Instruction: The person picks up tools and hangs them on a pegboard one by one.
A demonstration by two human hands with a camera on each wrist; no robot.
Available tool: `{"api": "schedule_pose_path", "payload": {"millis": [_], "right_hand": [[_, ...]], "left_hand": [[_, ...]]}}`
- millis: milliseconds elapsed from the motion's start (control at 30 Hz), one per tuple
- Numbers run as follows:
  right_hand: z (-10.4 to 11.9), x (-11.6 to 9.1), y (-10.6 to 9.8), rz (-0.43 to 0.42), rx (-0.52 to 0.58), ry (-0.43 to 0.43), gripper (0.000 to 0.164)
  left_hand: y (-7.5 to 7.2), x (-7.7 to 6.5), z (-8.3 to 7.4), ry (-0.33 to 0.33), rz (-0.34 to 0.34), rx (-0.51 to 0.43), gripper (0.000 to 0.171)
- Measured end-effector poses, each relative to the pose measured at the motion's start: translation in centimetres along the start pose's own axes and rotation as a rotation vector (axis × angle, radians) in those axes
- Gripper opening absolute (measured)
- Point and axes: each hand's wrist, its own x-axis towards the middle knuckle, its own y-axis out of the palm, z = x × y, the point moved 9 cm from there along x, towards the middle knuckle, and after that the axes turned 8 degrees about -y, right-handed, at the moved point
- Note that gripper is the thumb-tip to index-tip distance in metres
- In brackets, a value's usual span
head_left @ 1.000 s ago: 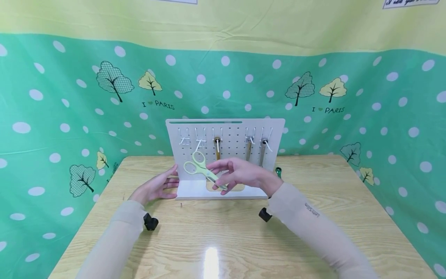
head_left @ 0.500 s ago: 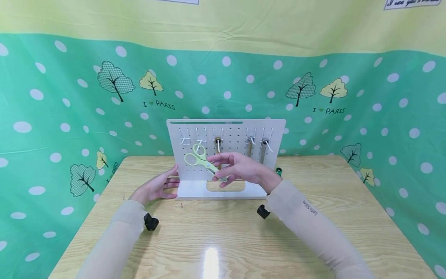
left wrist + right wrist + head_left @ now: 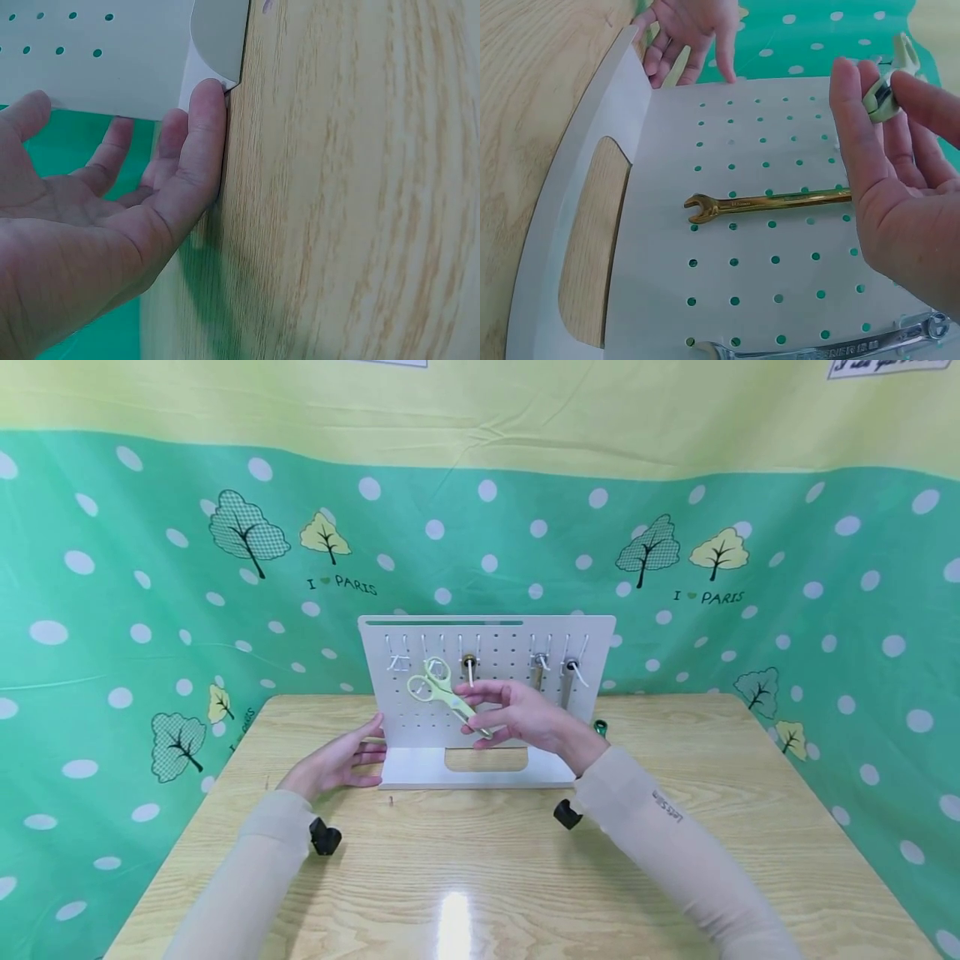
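Light green scissors [image 3: 433, 683] are pinched near the blades by my right hand [image 3: 525, 718], with their handle loops up and to the left. The loops overlap a white hook on the white pegboard [image 3: 401, 731]; whether they touch it I cannot tell. In the right wrist view, fingers and thumb close around the scissors [image 3: 885, 97], hiding part of them. My left hand [image 3: 341, 760] rests its fingertips on the board's left edge. In the left wrist view, the left hand's fingers [image 3: 202, 135] are extended along that edge near the base.
A gold wrench [image 3: 765, 202] hangs mid-board. A silver wrench [image 3: 840, 349] and another wrench [image 3: 567, 685] hang to its right. The leftmost hook [image 3: 397, 662] sticks out beside the scissors. A green ring-ended tool [image 3: 601, 727] shows past the board's right side. Wooden table [image 3: 480, 843] lies in front.
My right hand has risen with the scissors, whose handle loops moved up and slightly right across the board to the second hook. The left hand stays at the board's edge.
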Motion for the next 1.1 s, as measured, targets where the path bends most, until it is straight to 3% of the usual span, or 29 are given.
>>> {"api": "schedule_pose_path", "payload": {"millis": [633, 1100], "right_hand": [[-3.0, 0.9, -1.0, -0.093, 0.012, 0.067, 0.049], [-4.6, 2.9, -1.8, -0.224, -0.116, 0.060, 0.038]], "left_hand": [[0.1, 0.0, -0.1, 0.000, 0.004, -0.004, 0.091], [0.0, 0.1, 0.0, 0.001, 0.010, -0.001, 0.094]]}}
